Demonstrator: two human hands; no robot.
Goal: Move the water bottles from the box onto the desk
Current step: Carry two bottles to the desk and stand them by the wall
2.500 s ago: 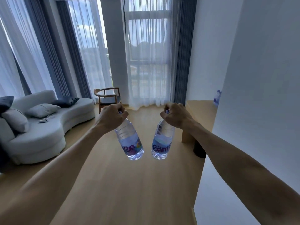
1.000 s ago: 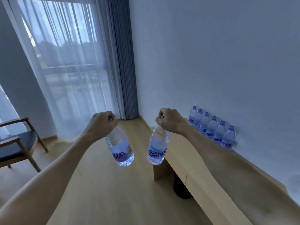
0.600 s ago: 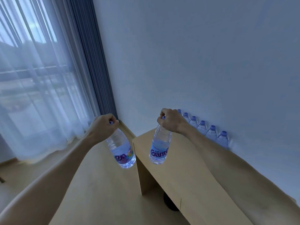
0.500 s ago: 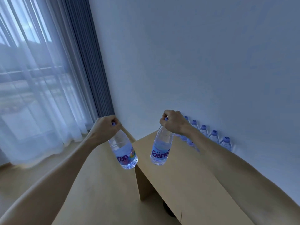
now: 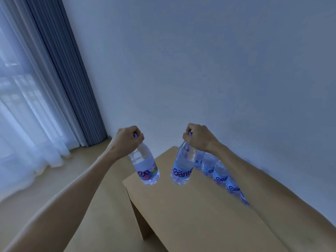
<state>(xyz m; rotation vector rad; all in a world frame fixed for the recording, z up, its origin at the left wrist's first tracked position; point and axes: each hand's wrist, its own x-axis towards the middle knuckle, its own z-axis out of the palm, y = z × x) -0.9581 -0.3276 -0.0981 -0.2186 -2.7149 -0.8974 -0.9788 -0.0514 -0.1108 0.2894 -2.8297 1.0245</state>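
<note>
My left hand (image 5: pixel 126 138) grips the cap of a clear water bottle (image 5: pixel 145 168) that hangs tilted over the near left corner of the wooden desk (image 5: pixel 190 211). A second water bottle (image 5: pixel 182 170), with a purple label, hangs by its cap from my right hand (image 5: pixel 197 136) above the desk's far end. A row of several bottles (image 5: pixel 220 174) stands on the desk along the wall, partly hidden behind my right forearm. The box is out of view.
A white wall (image 5: pixel 218 70) runs behind the desk. A dark grey curtain (image 5: pixel 63 79) and a sheer white curtain (image 5: pixel 21 124) hang at the left. Light wooden floor (image 5: pixel 87 179) lies left of the desk.
I have come closer to the desk and both hanging bottles now sit over its top. The view has tipped downward. Both hands keep their hold on the caps.
</note>
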